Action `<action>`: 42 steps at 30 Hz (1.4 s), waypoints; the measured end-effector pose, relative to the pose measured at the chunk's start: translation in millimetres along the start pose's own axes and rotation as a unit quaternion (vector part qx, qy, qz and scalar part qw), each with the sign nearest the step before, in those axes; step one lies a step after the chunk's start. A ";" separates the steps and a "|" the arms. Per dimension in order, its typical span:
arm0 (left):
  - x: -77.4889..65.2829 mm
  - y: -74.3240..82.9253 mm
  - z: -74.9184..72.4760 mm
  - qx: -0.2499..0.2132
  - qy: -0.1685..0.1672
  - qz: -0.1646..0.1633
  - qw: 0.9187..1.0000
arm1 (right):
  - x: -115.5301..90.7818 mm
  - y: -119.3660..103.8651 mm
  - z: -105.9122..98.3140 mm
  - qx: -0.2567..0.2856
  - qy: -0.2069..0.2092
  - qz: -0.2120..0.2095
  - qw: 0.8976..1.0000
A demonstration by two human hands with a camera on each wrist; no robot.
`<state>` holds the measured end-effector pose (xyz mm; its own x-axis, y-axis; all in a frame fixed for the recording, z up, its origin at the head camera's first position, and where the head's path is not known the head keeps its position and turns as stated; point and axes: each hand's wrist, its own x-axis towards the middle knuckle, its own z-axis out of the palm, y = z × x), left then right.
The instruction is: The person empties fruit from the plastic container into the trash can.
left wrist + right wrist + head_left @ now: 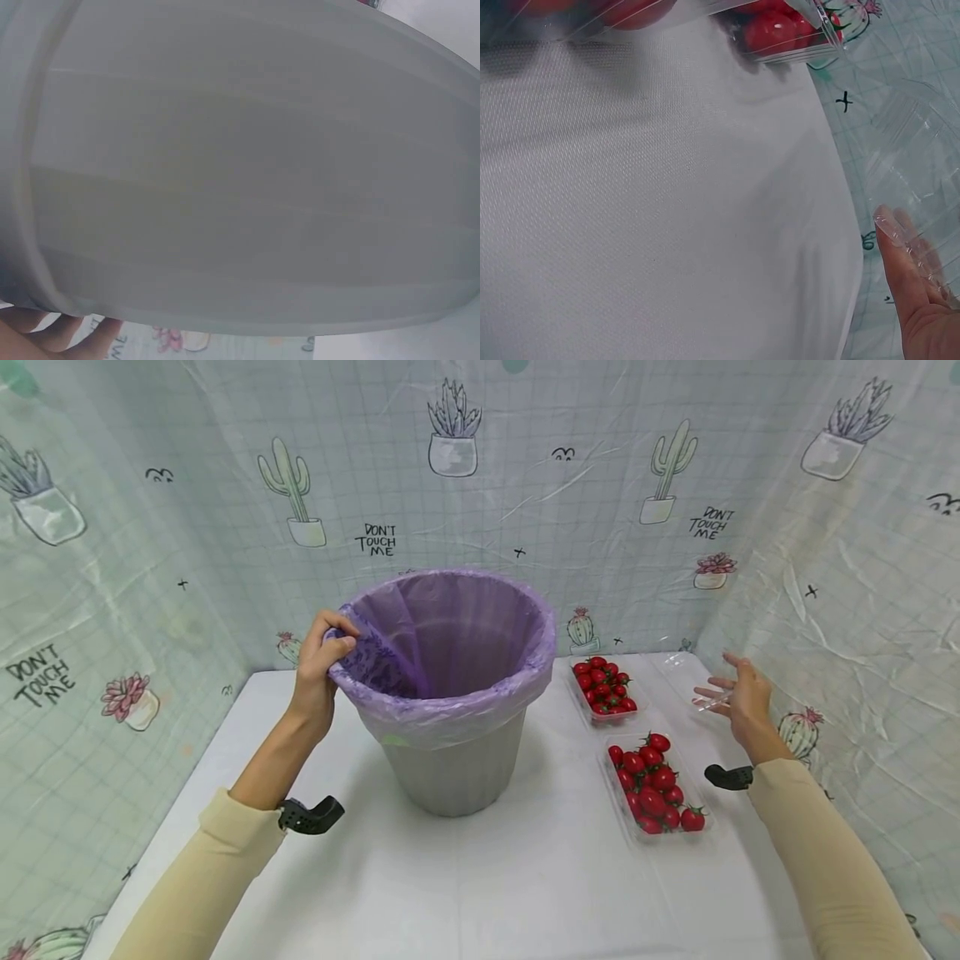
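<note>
A grey trash bin (450, 772) stands upright on the white table, lined with a purple plastic bag (450, 714) folded over its rim. At the rim's left side my left hand (318, 672) grips the bin and bag edge, thumb on top. The left wrist view is filled by the bin's ribbed wall (240, 172), with fingers (56, 337) low at its rim. Over at the right, my right hand (747, 697) pinches an empty-looking clear plastic container (922, 165) between thumb and fingers, its outline faint in the head view.
Two clear trays of small red tomatoes are on the table right of the bin: a near tray (624, 806) and a far tray (579, 697). Patterned plastic sheeting (510, 502) walls the back and both sides.
</note>
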<state>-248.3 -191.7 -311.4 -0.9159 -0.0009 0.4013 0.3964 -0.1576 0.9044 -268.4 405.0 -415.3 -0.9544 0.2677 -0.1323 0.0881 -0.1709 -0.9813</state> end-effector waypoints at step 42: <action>-1.0 -1.4 -0.2 -0.004 0.004 0.004 1.000 | 8.8 5.6 -2.1 -0.038 0.022 0.017 0.999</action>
<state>-248.0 -191.7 -313.1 -0.9133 -0.0104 0.4071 0.4031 -0.1655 0.9001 -275.7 408.4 -422.3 -0.9373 0.3044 -0.1697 0.1432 -0.1076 -0.9838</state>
